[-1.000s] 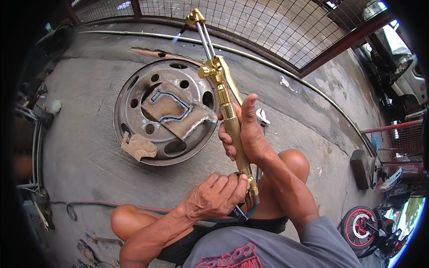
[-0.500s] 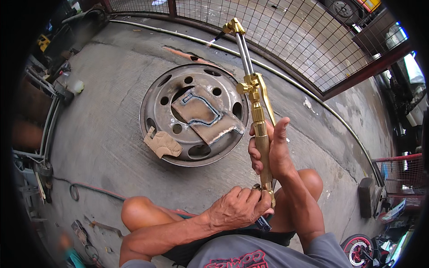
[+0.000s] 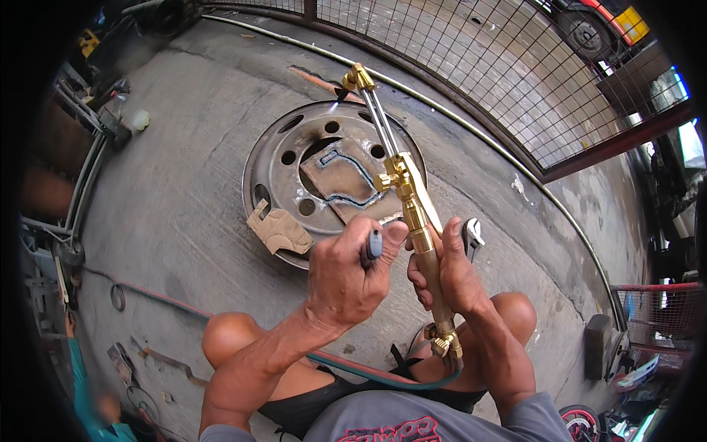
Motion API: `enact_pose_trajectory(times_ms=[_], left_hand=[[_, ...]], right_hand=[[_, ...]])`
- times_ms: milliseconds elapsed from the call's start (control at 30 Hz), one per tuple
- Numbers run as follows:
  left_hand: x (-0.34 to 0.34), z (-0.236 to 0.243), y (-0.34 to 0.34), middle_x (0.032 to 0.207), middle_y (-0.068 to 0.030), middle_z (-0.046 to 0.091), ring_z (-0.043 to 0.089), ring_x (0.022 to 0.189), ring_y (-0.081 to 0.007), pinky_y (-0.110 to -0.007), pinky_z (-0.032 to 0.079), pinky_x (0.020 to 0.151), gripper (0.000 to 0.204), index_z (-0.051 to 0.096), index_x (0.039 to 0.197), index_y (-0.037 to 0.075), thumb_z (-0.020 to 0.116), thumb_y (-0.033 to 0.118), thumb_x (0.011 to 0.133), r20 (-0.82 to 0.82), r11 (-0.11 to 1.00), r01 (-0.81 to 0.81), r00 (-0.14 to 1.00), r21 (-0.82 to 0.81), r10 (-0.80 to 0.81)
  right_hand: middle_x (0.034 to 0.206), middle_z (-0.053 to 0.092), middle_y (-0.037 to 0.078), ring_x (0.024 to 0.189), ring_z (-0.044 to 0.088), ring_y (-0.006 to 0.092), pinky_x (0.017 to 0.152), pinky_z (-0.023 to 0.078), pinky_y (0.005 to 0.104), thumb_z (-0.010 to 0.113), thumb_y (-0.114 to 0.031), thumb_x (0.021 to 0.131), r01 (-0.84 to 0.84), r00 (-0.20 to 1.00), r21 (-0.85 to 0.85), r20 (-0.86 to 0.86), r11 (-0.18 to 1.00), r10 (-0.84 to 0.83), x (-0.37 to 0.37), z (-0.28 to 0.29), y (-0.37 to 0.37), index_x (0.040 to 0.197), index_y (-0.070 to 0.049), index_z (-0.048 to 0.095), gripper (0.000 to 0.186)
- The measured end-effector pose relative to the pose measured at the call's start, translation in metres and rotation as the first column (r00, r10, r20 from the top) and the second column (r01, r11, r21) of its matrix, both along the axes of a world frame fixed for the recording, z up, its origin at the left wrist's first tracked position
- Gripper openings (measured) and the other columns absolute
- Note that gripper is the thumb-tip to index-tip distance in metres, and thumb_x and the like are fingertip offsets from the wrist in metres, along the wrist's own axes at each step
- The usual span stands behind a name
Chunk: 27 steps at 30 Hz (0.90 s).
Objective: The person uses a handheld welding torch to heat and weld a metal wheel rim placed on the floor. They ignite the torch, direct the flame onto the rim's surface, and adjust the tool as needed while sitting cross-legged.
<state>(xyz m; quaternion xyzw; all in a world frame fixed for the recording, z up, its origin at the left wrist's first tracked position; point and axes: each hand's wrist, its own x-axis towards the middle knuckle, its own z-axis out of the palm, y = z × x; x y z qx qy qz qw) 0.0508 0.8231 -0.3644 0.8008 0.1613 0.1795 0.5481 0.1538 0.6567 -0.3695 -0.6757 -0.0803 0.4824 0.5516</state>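
Both hands grasp tools: right hand [image 3: 451,274] clenches a long brass cutting torch [image 3: 412,214], left hand [image 3: 346,276] grips a small grey lighter [image 3: 373,245], above a grey steel wheel rim [image 3: 283,158].

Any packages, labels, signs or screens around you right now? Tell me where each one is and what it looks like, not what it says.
Cardboard scrap: torn, tan, leaning on the lower left edge of the steel wheel rim.
Shirt print: red lettering on grey cloth, bottom edge of the view.
Yellow panel: on a vehicle beyond the mesh fence, top right; too small to tell more.
No screens or signs show.
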Motion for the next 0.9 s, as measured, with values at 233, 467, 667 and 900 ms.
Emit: enact_pose_trajectory(times_ms=[233,467,667,900], left_hand=[[0.011,-0.036,0.012,0.077,-0.0073,0.064,0.064,0.069,-0.0188,-0.035,0.052,0.065,0.065,0.065,0.113,-0.002,0.053,0.061,0.104,-0.191,0.971,-0.166,0.972,-0.169,0.133],[0.018,-0.036,0.02,0.083,-0.0109,0.069,0.071,0.076,-0.0208,-0.034,0.056,0.068,0.06,0.063,0.119,-0.003,0.057,0.055,0.105,-0.101,0.979,-0.178,0.981,-0.096,0.169],[0.021,-0.034,0.029,0.082,-0.0105,0.069,0.07,0.073,-0.018,-0.033,0.054,0.066,0.057,0.066,0.113,-0.003,0.06,0.053,0.104,-0.141,0.978,-0.169,0.978,-0.119,0.152],[0.006,-0.029,0.003,0.078,-0.0093,0.063,0.058,0.063,-0.0196,-0.036,0.047,0.059,0.045,0.064,0.107,-0.001,0.066,0.044,0.102,0.194,0.859,0.094,0.956,0.503,-0.219]], right_hand=[[0.064,0.049,0.001,0.043,0.047,0.0115,0.042,0.041,0.0283,0.007,-0.087,0.095,-0.072,0.997,-0.086,-0.039,0.994,0.069,-0.011,-0.007,0.014,0.111,-0.01,0.051,0.09],[0.065,0.049,0.001,0.042,0.046,0.0119,0.041,0.041,0.0291,0.007,-0.084,0.097,-0.068,0.997,-0.095,-0.052,0.993,0.064,-0.01,-0.011,0.014,0.111,-0.009,0.05,0.088],[0.065,0.049,0.001,0.042,0.046,0.0116,0.041,0.041,0.0288,0.006,-0.086,0.096,-0.067,0.997,-0.052,-0.046,0.996,0.065,-0.01,-0.005,0.011,0.111,-0.009,0.05,0.09],[0.066,0.049,0.001,0.043,0.046,0.0107,0.041,0.041,0.0275,0.008,-0.091,0.091,0.012,1.0,-0.007,-0.023,1.0,-0.012,0.0,-0.003,0.002,0.111,-0.01,0.051,0.095]])
